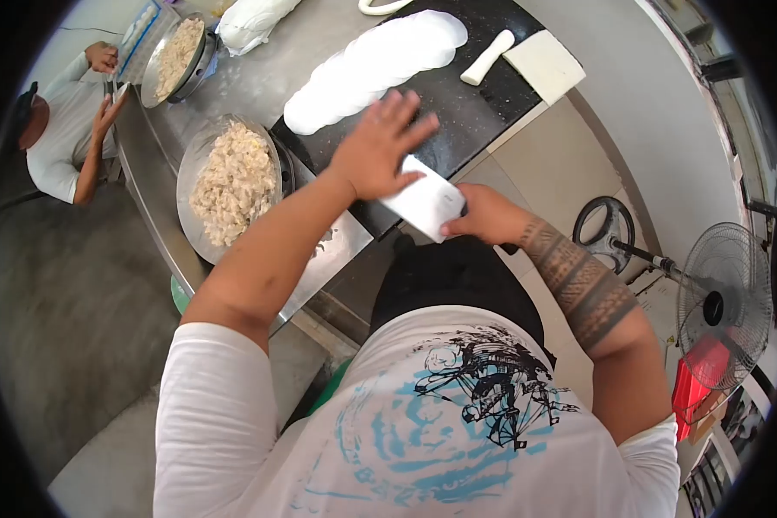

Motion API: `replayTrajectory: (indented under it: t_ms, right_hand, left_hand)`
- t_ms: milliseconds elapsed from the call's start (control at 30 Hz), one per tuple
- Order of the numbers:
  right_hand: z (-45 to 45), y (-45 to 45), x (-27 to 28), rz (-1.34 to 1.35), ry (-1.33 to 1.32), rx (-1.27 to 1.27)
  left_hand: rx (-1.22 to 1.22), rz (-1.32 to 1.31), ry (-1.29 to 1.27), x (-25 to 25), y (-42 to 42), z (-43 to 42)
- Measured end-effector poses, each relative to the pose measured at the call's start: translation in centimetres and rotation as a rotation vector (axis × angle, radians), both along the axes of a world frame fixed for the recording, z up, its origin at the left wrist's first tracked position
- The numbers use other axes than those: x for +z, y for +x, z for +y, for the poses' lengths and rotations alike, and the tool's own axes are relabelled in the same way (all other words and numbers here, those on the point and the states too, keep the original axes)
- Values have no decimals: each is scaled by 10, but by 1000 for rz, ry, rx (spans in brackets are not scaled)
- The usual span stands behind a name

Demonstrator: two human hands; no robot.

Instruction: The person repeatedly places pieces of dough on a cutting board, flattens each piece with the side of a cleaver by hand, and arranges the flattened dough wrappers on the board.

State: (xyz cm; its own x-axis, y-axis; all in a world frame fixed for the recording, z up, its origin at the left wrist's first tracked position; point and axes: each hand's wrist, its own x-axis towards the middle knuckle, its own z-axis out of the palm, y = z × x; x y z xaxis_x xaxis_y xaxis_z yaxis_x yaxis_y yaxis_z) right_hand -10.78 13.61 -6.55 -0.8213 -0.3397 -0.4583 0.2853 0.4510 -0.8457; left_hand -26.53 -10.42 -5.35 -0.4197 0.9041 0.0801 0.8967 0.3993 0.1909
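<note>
Printed shirt (pixel 483 406), lower centre; flat white item (pixel 426 202), centre, pinched by right grip (pixel 489 214), presumably for control; left grip (pixel 378 157) spread alongside.

Bright overexposure bleaches the dough (pixel 375 71) before me; my left hand (pixel 382 148) looks slightly blurred, and dark fisheye edges curve everything.

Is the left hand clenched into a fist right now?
No, the left hand is open, with its fingers spread apart over the black board.
</note>
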Motion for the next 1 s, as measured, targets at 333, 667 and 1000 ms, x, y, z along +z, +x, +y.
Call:
replayTrajectory:
  t_ms: [333, 667, 1000]
  right_hand:
    - [15, 33, 7, -118, 35, 12]
    - [25, -44, 12, 164, 230, -21]
    - [-17, 53, -3, 36, 169, -217]
  left_hand:
    - [-21, -216, -115, -8, 55, 30]
    - [-23, 116, -6, -16, -27, 38]
    - [-213, -99, -17, -19, 27, 29]
